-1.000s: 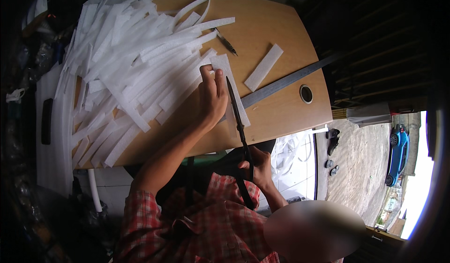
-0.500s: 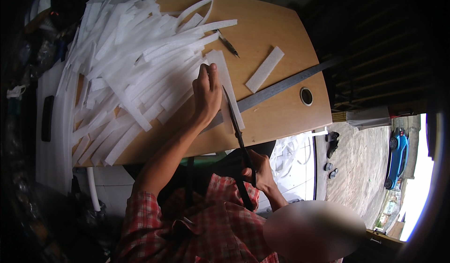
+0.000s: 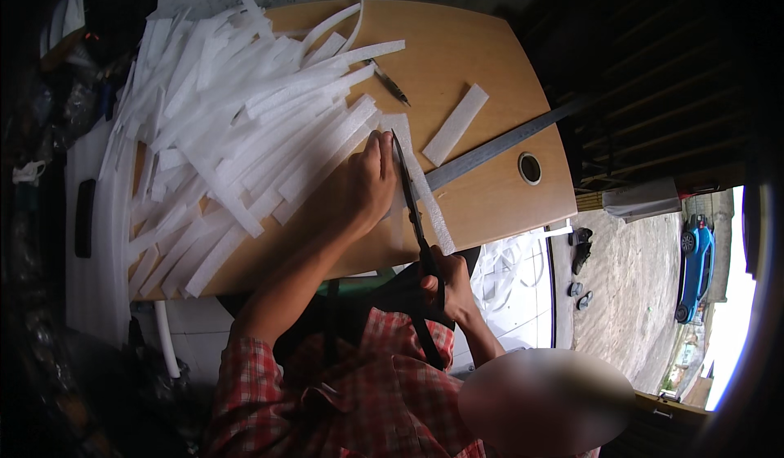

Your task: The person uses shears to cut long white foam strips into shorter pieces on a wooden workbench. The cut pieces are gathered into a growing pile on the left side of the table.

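My left hand (image 3: 374,182) is closed, fingers pinching the edge of a white foam strip (image 3: 430,202) near its far end. In my right hand (image 3: 452,285), below the table's near edge, are long black scissors (image 3: 415,217). Their blades point away from me and lie along the strip, the tip beside my left fingertips. On the right of the blades the strip bends outward; a thin, paler part shows on their left. How far the cut runs I cannot make out.
A large heap of white foam strips (image 3: 220,107) covers the left of the wooden table (image 3: 482,41). A pen-like cutter (image 3: 390,84), a short foam piece (image 3: 456,125) and a long metal ruler (image 3: 506,143) lie to the right, near a round cable hole (image 3: 530,168).
My left hand has come nearer to me and slightly right. The scissors' tip has advanced along the strip to my fingertips, and the strip's right part now bends outward.
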